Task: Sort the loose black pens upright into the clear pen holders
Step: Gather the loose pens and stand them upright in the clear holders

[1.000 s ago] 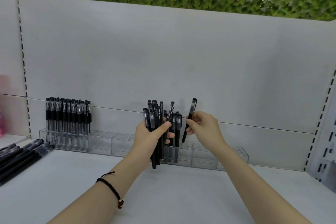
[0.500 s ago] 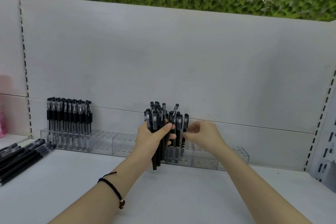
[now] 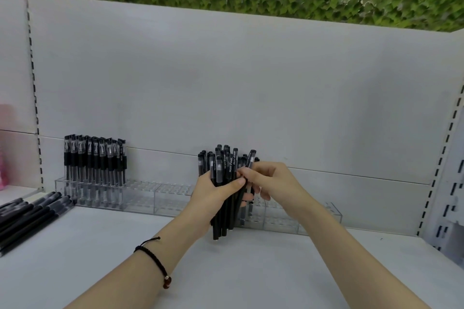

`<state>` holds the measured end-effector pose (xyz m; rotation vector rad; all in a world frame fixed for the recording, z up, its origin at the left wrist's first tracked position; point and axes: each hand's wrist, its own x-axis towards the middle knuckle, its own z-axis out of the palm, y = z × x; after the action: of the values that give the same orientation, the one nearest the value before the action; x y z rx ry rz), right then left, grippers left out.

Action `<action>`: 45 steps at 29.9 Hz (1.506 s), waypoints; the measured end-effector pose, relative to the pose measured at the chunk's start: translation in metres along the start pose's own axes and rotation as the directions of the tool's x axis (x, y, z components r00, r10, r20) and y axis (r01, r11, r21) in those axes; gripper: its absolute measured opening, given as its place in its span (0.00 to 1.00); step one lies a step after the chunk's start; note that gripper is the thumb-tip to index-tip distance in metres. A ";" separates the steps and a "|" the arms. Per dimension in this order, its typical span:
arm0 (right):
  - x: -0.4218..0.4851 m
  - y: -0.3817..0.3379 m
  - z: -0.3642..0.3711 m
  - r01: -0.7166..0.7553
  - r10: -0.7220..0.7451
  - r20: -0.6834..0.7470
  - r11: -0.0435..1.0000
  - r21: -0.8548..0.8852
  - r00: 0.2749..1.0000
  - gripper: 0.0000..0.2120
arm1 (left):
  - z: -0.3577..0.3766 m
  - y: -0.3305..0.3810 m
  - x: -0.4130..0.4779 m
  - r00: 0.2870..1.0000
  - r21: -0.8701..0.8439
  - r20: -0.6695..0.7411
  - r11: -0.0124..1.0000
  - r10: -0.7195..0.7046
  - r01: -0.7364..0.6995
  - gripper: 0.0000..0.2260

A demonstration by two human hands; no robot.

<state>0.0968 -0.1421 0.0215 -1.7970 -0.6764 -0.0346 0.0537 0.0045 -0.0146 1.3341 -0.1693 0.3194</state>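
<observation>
White shelf (image 3: 251, 271): left hand (image 3: 213, 199) grips upright pen bundle (image 3: 222, 168); right hand (image 3: 275, 183), just right, pinches one tilted pen (image 3: 251, 157); clear holders (image 3: 281, 218) directly behind.

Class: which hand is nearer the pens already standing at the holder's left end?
Left. The left hand, gripping the pen bundle, is to the right of the standing pens; the right hand is farther right, past the bundle.

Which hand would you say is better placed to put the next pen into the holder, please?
Right: the right hand pinches one tilted pen, near the holder; the left hand is full, gripping the bundle.
</observation>
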 end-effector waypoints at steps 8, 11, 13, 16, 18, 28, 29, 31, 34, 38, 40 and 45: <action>0.008 0.003 -0.016 0.164 -0.147 -0.519 0.986 -0.013 0.842 0.10 | -0.005 -0.004 0.001 0.994 -0.016 -0.048 0.996 -0.094 0.093 0.10; 0.008 0.008 -0.008 0.143 -0.177 -0.437 0.984 -0.108 0.882 0.10 | -0.004 -0.006 0.003 0.995 0.072 -0.066 0.994 -0.076 0.081 0.12; 0.010 0.011 -0.004 0.140 -0.191 -0.386 0.977 -0.158 0.902 0.09 | -0.004 -0.007 0.005 0.996 0.111 -0.066 0.992 -0.058 0.065 0.13; 0.010 0.011 -0.003 0.160 -0.230 -0.359 0.964 -0.215 0.905 0.08 | -0.004 -0.006 0.005 0.998 0.139 -0.067 0.990 -0.021 0.030 0.13; 0.011 0.011 -0.002 0.168 -0.248 -0.352 0.956 -0.241 0.902 0.09 | -0.006 -0.006 0.005 0.997 0.127 -0.082 0.992 -0.002 0.012 0.12; 0.013 0.036 0.000 0.007 -0.102 -0.164 0.867 -0.498 0.981 0.15 | -0.004 -0.003 0.002 0.998 0.005 -0.057 1.000 -0.026 0.026 0.08; 0.013 0.038 0.001 -0.012 -0.078 -0.141 0.839 -0.545 0.987 0.16 | -0.004 -0.003 0.002 0.998 -0.001 -0.061 1.000 -0.029 0.029 0.06; 0.011 0.035 0.001 -0.014 -0.097 -0.168 0.830 -0.557 0.981 0.14 | -0.005 -0.003 0.003 0.997 -0.021 -0.071 0.999 -0.038 0.037 0.06; 0.005 0.021 -0.001 0.015 -0.172 -0.346 0.911 -0.411 0.922 0.08 | -0.007 -0.004 0.003 0.996 -0.055 -0.072 0.997 -0.055 0.051 0.06; 0.000 0.008 0.002 0.113 -0.173 -0.231 0.961 -0.254 0.957 0.12 | -0.005 -0.005 0.002 0.998 -0.046 -0.027 0.998 -0.050 0.049 0.06; -0.004 0.006 0.007 0.119 -0.137 -0.122 0.983 -0.140 0.983 0.10 | -0.003 -0.006 0.001 0.999 -0.021 0.001 0.999 -0.045 0.045 0.10; -0.002 0.003 0.005 0.099 -0.117 -0.234 0.991 -0.087 0.965 0.09 | -0.001 -0.007 -0.001 0.996 -0.009 0.025 0.997 -0.080 0.081 0.11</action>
<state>0.0953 -0.1390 0.0165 -1.7890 -0.6054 -0.3483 0.0548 0.0039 -0.0213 1.3315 -0.1371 0.2337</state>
